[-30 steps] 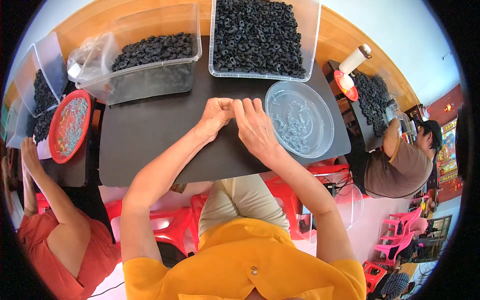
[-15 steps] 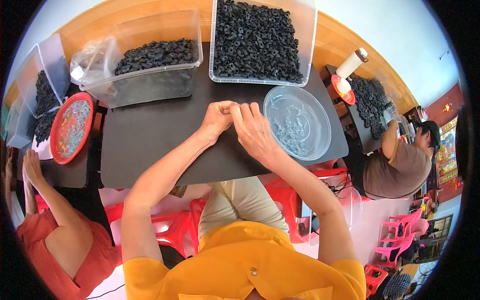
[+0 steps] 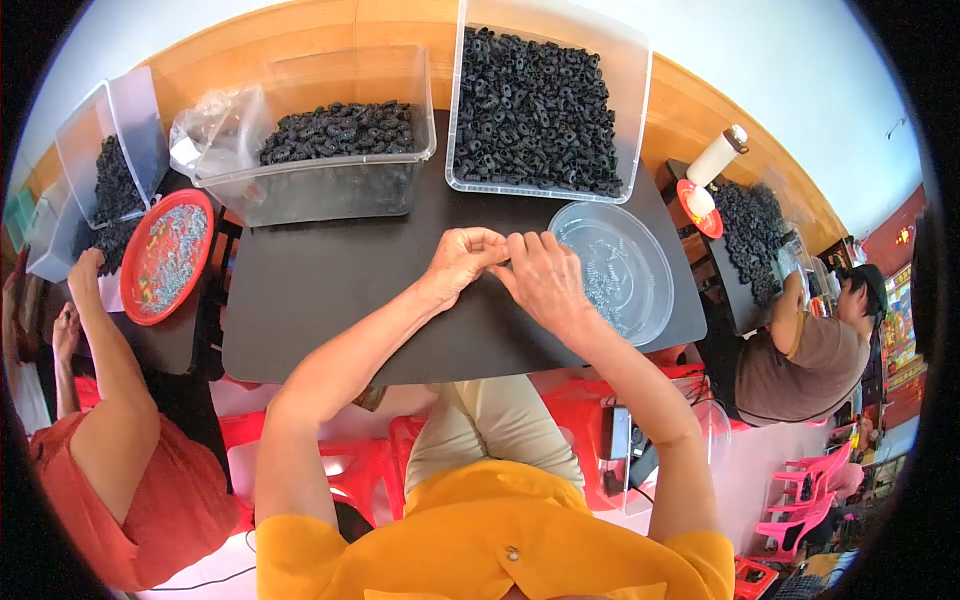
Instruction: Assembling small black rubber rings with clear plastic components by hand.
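My left hand (image 3: 465,264) and my right hand (image 3: 549,272) meet above the dark table, their fingertips pinched together. A dark bit shows between the fingers, but it is too small and hidden to name. Beside my right hand, partly behind it, stands a clear round bowl (image 3: 655,312) with small metal springs (image 3: 606,285) in it. Beyond my hands, a large clear bin (image 3: 640,120) is filled with small black plastic parts (image 3: 535,115). To its left, another clear bin (image 3: 310,195) holds more black pieces (image 3: 345,132).
The dark table (image 3: 320,300) runs under my forearms. At left, a person in red (image 3: 120,490) sits by a red tray (image 3: 137,310) of small metal pieces. At right, a person in brown (image 3: 795,365) works by a black heap (image 3: 752,235). A pale bottle (image 3: 717,155) stands beyond.
The whole view has shifted, so the table and bins sit lower and further right. My hands stay pinched together. The person at left has raised one hand to the black pieces.
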Tool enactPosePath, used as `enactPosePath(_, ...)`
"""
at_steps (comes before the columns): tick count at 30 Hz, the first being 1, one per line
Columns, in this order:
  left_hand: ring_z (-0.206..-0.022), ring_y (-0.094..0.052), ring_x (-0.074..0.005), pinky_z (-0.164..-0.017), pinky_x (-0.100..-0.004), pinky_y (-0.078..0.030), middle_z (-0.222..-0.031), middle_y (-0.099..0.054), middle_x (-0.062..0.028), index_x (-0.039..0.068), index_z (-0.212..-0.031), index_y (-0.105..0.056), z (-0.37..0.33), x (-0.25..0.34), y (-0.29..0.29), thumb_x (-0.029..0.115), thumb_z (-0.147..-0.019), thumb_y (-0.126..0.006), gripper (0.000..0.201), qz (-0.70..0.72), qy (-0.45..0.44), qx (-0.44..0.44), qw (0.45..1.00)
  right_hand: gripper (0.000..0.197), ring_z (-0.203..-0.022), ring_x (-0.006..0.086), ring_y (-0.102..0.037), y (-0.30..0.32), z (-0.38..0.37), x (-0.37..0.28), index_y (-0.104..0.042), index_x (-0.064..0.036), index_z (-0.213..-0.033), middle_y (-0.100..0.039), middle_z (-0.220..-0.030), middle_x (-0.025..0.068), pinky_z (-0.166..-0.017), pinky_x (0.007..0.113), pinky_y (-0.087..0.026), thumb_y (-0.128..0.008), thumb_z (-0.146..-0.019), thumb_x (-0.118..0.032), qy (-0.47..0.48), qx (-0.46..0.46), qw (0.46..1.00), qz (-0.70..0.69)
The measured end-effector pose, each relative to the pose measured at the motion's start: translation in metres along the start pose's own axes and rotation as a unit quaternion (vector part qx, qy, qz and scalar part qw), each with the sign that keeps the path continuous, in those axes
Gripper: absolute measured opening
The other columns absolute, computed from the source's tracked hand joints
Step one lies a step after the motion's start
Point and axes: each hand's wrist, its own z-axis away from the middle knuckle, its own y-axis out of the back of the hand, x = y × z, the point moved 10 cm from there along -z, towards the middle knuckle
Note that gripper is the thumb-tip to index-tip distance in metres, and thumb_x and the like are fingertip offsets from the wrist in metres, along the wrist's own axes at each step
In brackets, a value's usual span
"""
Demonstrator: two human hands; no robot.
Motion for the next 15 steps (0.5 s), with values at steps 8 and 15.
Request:
enactPosePath(8,-0.053,-0.043,-0.0011,-0.045,-0.0167,-0.028,-0.071,-0.06,0.0027,0.005,-0.088,-0.064,-0.006,-0.007,0.002,0.02,-0.079,-0.069,0.018,0.031,0.009,-0.025,0.999,0.033,-0.067,0.0233,-0.058,-0.002,-0.012,0.0,-0.05,-0.0063,-0.077,-0.057,-0.068,0.0088,-0.052,0.034,-0.048,-0.068,-0.073,-0.034,0.061,-0.073,0.995,-0.002)
enactPosePath(15,-0.055,-0.054,-0.0059,-0.049,-0.018,-0.042,-0.072,-0.063,-0.0016,0.003,-0.094,-0.064,-0.004,-0.015,-0.002,0.018,-0.08,-0.067,0.021,-0.025,0.059,-0.052,0.997,0.025,-0.064,0.0223,-0.059,-0.004,-0.004,0.006,-0.051,-0.0063,-0.073,-0.058,-0.066,0.0092,-0.051,0.032,-0.049,-0.062,-0.076,-0.028,0.083,-0.073,0.994,0.017)
